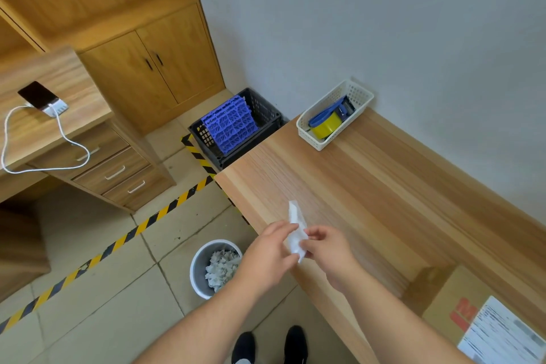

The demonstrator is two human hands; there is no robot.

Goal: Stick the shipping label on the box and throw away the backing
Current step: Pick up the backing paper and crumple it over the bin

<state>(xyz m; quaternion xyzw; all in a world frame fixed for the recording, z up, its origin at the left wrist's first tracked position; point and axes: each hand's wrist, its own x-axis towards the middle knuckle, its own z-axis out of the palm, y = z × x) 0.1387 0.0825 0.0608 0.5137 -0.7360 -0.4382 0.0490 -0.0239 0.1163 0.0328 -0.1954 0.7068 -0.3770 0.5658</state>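
Observation:
A crumpled white backing sheet (296,227) is pinched between my left hand (269,254) and my right hand (328,248), above the near edge of the wooden table (369,186). The cardboard box (449,301) sits at the lower right corner, with the white shipping label (502,334) stuck on its top. A grey waste bin (201,269) with crumpled paper inside stands on the floor just left of my hands.
A white basket (307,130) holding a blue tape dispenser with yellow tape sits at the table's far corner. A black crate (266,115) with a blue grid panel stands on the floor. At left, a desk with drawers bears a phone (38,96) on a cable.

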